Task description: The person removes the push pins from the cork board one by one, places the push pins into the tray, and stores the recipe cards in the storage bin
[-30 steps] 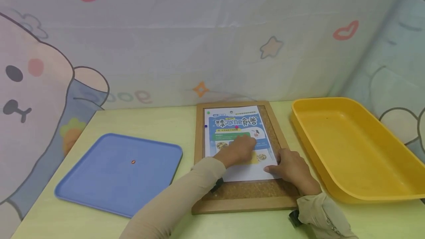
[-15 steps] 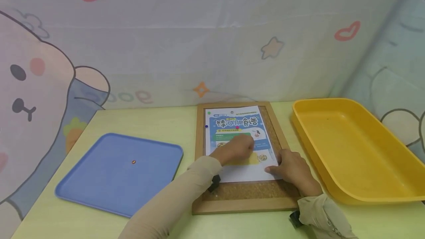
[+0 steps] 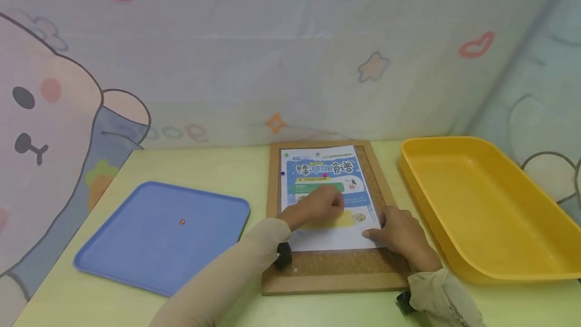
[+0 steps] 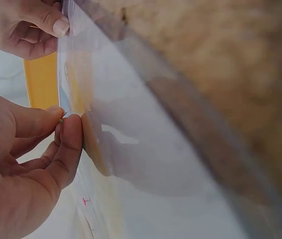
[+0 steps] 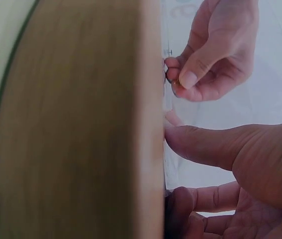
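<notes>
My left hand (image 3: 317,205) is just above the middle of a printed poster (image 3: 338,238). In the left wrist view its thumb and forefinger pinch a small orange thumbtack (image 4: 63,113), whose thin point shows between the fingertips. The poster lies on a wood-framed corkboard (image 3: 345,262). Gripping the corkboard's right edge is my right hand (image 3: 401,233), with its thumb (image 5: 201,143) on the poster's lower right part and its fingers curled at the frame. A pink thumbtack (image 3: 325,175), a green one (image 3: 286,155) and a blue one (image 3: 283,173) stand in the upper part.
Left of the corkboard lies a blue tray (image 3: 136,246) with one small orange-red thumbtack (image 3: 182,221) on it. A deep yellow bin (image 3: 422,201) stands close to the right. A printed cloth backdrop (image 3: 227,64) hangs behind the table.
My left hand has shifted slightly left and toward me over the poster. The right hand keeps its place on the corkboard's edge.
</notes>
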Motion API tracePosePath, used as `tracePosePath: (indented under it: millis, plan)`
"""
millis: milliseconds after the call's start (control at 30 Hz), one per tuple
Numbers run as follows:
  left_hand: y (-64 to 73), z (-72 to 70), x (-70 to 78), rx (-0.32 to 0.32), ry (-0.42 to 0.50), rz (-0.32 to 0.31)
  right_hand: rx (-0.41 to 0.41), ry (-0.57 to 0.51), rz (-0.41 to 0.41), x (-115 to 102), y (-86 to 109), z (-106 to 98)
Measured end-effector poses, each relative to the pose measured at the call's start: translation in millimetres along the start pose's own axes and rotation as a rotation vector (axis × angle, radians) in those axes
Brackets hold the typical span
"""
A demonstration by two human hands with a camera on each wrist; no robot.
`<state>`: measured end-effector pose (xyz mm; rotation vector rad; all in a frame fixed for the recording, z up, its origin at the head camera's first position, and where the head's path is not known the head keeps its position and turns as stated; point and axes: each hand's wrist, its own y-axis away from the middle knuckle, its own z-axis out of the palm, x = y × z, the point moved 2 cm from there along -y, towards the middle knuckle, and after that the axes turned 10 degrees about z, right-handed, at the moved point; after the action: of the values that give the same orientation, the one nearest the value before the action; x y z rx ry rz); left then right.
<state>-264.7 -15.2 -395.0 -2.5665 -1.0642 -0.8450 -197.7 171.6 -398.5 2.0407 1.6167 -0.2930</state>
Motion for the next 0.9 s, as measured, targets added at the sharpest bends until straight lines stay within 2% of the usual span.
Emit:
tracePosePath:
  millis: [100, 267, 467, 633, 900]
  plan:
    - [3.1, -4.1, 1.5, 0.015, 0.007, 0.011, 0.008, -0.003, 0.006, -1.7, -0.9, -2.8]
    - [7.7, -8.3, 2.7, 0.007, -0.023, -0.015, 0.000, 0.000, 0.012, -3.3, -1.6, -4.3]
    - [12.8, -5.9, 6.1, 0.044, -0.096, -0.043, 0.016, 0.010, 0.000, -2.4, -1.9, -4.2]
    - [15.2, -2.6, 10.8, 0.045, -0.146, -0.060, -0.001, 0.005, 0.018, -2.4, -2.3, -3.8]
    - [26.5, -9.2, 14.0, 0.070, -0.175, -0.078, 0.000, 0.012, 0.035, 0.8, 0.1, 1.8]
